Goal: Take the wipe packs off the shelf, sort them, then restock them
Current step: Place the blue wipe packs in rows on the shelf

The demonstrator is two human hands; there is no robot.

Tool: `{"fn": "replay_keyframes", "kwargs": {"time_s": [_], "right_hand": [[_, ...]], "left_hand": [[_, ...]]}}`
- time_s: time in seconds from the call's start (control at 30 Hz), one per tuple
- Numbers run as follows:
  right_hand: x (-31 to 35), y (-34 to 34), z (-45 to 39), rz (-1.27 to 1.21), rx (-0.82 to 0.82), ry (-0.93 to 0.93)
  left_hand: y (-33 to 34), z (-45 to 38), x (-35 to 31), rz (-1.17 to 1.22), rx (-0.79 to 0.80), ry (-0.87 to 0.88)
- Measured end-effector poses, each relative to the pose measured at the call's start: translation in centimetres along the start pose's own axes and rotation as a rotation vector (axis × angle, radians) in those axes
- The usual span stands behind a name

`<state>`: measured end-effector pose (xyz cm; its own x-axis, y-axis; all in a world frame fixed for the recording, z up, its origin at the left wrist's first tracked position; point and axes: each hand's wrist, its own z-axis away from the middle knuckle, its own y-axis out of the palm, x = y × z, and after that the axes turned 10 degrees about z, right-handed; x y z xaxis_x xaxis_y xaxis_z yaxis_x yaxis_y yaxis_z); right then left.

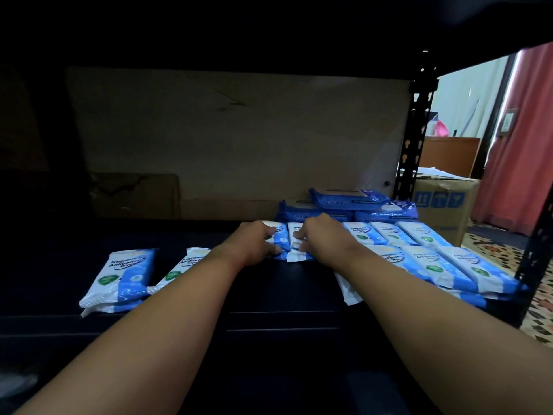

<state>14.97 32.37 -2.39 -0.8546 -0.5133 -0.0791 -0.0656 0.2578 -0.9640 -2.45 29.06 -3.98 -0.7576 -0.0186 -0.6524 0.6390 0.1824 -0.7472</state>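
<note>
White-and-blue wipe packs (431, 266), black shelf (269, 283)

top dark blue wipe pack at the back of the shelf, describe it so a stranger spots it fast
Start at the black shelf upright on the right. Left of its foot is a pile of dark blue wipe packs. The top dark blue pack lies highest, across two others.

The left hand (257, 242) and right hand (317, 235) cover much of the two wipe packs (291, 244) beneath them; fingertips seem curled over the edges, perhaps gripping.
</note>
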Motion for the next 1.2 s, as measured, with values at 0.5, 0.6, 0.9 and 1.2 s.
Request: {"fn": "replay_keyframes", "kwargs": {"time_s": [0.5, 0.6, 0.9, 1.2], "right_hand": [[5.0, -1.8, 3.1, -0.037, -0.046, -0.073], [8.3, -2.3, 3.6, -0.089, -0.075, -0.127], [15.6, -3.8, 5.4, -0.305, 0.152, -0.351], [18.1, -2.4, 5.3, -0.13, 0.183, -0.322]], "left_hand": [[-2.8, 5.4, 0.3, 0.313, -0.285, 0.115], [-5.0, 6.0, 0.6, 0.562, -0.36, 0.095], [-13.4, 12.2, 8.0, 0.007, -0.521, -0.364], [-12.1, 15.1, 10.8, 0.254, -0.397, -0.364]]}}
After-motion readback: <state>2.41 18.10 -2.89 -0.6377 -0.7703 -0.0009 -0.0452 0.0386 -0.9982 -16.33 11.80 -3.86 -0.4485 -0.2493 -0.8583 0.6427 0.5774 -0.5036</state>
